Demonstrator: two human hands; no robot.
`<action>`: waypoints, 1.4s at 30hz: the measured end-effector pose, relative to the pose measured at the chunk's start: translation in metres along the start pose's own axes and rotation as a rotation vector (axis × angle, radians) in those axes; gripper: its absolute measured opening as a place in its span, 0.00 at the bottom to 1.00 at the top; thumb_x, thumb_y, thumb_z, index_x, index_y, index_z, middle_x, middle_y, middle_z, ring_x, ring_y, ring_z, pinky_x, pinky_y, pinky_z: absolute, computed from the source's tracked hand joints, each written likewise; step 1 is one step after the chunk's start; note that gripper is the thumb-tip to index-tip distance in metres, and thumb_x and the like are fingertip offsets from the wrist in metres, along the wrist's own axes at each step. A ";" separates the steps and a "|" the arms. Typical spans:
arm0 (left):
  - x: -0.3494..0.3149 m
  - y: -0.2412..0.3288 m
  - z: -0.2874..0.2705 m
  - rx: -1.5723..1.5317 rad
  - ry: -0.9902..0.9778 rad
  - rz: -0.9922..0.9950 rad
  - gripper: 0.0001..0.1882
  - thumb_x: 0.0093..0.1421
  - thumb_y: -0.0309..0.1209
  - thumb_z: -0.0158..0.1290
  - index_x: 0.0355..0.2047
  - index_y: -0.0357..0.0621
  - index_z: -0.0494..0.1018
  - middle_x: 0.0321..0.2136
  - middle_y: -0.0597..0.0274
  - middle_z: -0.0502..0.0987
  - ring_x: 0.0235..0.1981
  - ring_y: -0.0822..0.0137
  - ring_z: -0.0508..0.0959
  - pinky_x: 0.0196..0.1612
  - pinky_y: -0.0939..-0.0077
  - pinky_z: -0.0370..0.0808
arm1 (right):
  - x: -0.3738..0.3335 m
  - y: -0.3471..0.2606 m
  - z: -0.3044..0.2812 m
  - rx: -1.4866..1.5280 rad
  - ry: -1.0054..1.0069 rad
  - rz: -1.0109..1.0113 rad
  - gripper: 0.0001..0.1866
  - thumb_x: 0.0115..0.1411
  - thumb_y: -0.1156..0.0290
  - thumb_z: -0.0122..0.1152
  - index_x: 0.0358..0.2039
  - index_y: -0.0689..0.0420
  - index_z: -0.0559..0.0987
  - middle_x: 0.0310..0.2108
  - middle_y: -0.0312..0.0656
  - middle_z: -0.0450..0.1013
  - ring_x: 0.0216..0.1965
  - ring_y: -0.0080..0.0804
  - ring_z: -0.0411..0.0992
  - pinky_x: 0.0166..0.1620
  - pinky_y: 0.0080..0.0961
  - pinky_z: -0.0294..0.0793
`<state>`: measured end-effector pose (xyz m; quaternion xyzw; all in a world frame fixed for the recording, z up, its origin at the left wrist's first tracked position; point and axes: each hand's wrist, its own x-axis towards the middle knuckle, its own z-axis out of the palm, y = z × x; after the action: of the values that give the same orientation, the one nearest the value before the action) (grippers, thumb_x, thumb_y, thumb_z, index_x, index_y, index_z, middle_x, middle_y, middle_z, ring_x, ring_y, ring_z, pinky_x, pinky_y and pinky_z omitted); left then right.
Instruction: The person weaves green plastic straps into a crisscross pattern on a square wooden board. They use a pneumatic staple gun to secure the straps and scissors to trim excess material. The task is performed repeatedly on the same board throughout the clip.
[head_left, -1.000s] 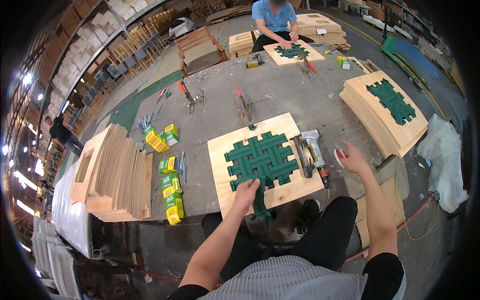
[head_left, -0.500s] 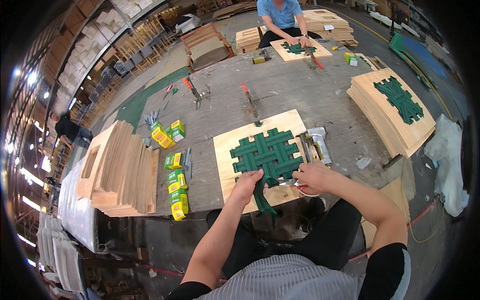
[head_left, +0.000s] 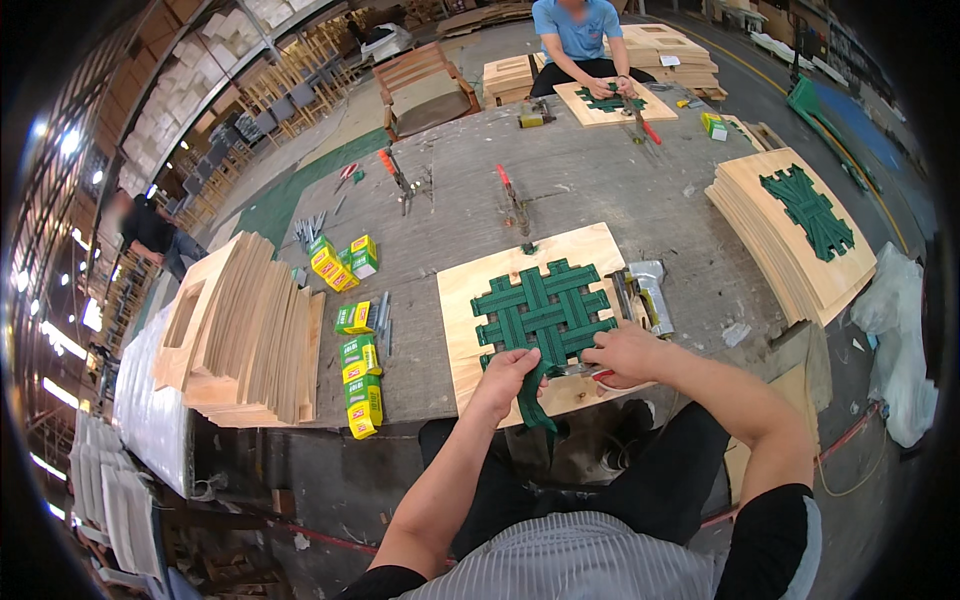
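"So, what's in the left hand (head_left: 510, 382)?"

"A flat green strap (head_left: 531, 402), pinched firmly; its loose end hangs limp below that hand, past the near edge of a plywood board (head_left: 590, 245)."

"And the right hand (head_left: 628, 355)?"

"Wrapped around red-handled scissors (head_left: 602, 375), metal blades pointing toward the left hand. Whether they touch the strap, I can't tell."

"And beyond both hands?"

"A green webbing lattice (head_left: 545, 308), bands woven over and under with stubby ends jutting out, flat on that pale, grained board."

"Anything alongside?"

"A silvery metal tool (head_left: 652, 297) just beyond the right hand, and, well left of the left hand, boxy yellow-and-green cartons (head_left: 361, 372) on the scuffed grey surface (head_left: 450, 205)."
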<state>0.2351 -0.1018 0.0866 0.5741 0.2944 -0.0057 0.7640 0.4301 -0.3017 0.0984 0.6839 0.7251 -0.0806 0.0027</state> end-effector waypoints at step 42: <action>-0.084 -0.083 -0.079 -0.115 0.363 -0.206 0.18 0.72 0.45 0.54 0.34 0.42 0.78 0.23 0.67 0.74 0.21 0.73 0.71 0.24 0.76 0.68 | -0.071 0.100 0.047 0.055 0.553 1.224 0.25 0.61 0.59 0.68 0.53 0.64 0.78 0.45 0.58 0.77 0.47 0.59 0.76 0.52 0.49 0.75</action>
<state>0.1015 -0.0887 0.0391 0.4882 0.4841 0.0368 0.7252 0.5285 -0.3723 0.0486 0.9669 0.1783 0.0951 -0.1555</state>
